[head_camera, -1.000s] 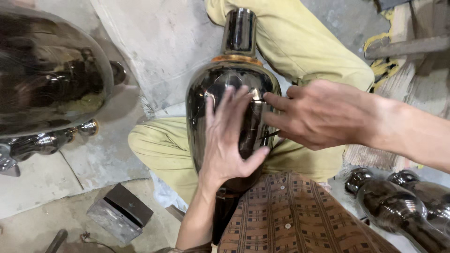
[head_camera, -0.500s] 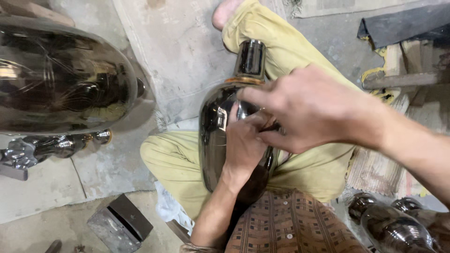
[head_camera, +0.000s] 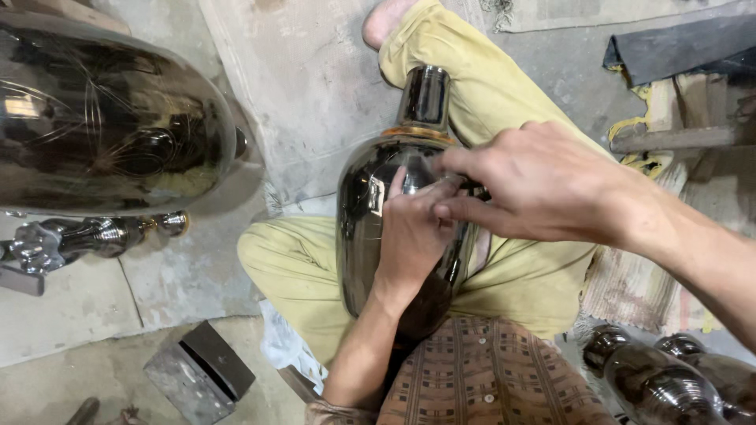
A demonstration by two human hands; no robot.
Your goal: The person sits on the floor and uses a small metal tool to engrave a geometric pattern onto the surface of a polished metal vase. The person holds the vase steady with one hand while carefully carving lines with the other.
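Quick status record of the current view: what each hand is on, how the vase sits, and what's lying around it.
Left hand: flat on the dark metal vase, fingers pointing toward its neck
Right hand: fingertips on the vase's upper body, beside the left hand
Vase: lying on the person's lap, neck pointing away
Left of it: large polished vessel on the floor
Lower right: smaller vases
Lower left: metal block

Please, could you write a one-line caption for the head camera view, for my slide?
Seated on the floor, a person steadies a dark shiny metal vase on the lap, left hand and right hand both pressed on its body.
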